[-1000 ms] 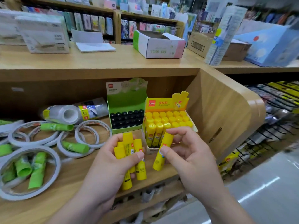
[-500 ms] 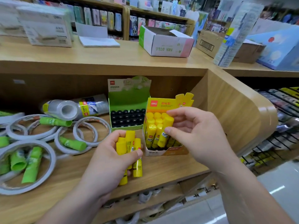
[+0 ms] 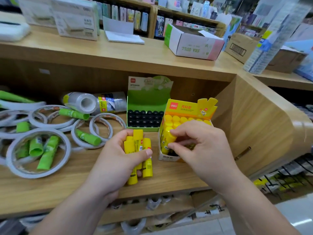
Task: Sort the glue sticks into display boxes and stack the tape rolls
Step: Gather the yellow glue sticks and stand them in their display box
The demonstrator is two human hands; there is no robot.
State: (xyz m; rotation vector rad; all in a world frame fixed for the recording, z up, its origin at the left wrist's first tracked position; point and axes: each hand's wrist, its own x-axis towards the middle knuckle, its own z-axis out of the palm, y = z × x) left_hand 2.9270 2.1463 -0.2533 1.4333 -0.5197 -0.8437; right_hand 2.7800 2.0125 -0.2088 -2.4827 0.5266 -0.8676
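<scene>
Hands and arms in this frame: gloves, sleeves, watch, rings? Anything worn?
Nothing worn: left hand and right hand bare, no gloves, rings or watch. The left forearm and right forearm are bare to the frame edge, no sleeve in view.

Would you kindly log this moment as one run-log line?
left hand grips yellow glue sticks | right hand pinches one stick in yellow display box | tape rolls scattered

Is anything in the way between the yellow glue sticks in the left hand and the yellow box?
Only the right hand: it pinches a glue stick at the front of the yellow box, over the spot still to fill. Nothing lies on the shelf between the left hand with its yellow sticks and the box.
</scene>
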